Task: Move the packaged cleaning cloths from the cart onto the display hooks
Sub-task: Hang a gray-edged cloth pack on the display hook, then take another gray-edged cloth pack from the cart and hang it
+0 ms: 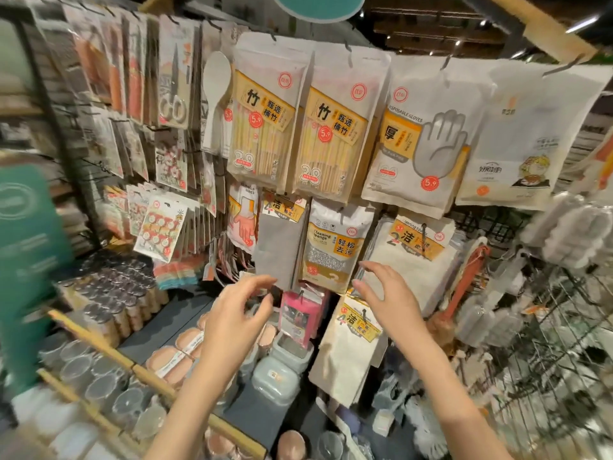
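Observation:
A grey pack of cleaning cloths (278, 247) with a yellow header hangs on a display hook at the centre. Just below its bottom edge is my left hand (238, 317), fingers curled and apart, holding nothing. My right hand (388, 300) is open, fingers spread, in front of a white pack of cleaning towels (414, 257) on the hook to the right. Another cream cloth pack (348, 346) hangs lower, under my right hand. A cleaning sponge pack (328, 244) hangs between the grey and white packs. The cart is not clearly in view.
Above hang bamboo chopstick packs (265, 127), disposable gloves (421, 137) and scissors (172, 74). A pink pack (298, 313) hangs low centre. Glass jars (99, 376) and lidded containers (275, 376) fill the shelf below. A wire rack (557, 343) with brushes stands right.

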A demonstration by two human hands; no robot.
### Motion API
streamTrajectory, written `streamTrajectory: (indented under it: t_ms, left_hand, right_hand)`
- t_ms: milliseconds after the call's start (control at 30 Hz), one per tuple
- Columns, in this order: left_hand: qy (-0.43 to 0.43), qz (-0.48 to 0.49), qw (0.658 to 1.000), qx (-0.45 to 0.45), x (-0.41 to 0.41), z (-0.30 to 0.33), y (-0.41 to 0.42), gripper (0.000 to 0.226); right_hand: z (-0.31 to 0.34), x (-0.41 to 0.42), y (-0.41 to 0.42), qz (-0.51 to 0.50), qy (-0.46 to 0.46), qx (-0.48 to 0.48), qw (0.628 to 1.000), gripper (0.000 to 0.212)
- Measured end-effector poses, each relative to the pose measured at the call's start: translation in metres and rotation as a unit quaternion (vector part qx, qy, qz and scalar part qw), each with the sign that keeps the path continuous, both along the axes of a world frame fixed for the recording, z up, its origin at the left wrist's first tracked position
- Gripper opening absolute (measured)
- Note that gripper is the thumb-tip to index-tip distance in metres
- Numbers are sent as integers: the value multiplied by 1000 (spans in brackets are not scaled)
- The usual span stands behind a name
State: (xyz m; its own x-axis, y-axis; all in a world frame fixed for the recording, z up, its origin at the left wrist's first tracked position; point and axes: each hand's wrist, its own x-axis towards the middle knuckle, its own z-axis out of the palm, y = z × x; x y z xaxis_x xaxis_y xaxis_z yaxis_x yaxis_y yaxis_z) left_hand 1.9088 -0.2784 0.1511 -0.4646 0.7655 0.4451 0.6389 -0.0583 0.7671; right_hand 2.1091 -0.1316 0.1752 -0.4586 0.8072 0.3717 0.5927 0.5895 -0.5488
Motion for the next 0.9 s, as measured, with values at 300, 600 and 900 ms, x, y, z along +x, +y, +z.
streamTrajectory:
  t_ms: [300, 600, 900]
  left_hand:
    - [-9, 201, 978, -48, -34, -39, -151, 26]
    - [37, 433, 897, -79, -70, -58, -325, 37]
    - [-6, 585, 805, -104, -104, -76, -520, 40]
  right_hand:
    - [-29, -106, -121, 258, -23, 9, 966, 37]
    - [-55, -220, -279, 469, -68, 29, 880, 41]
    - [-77, -320, -470, 618, -80, 34, 781, 52]
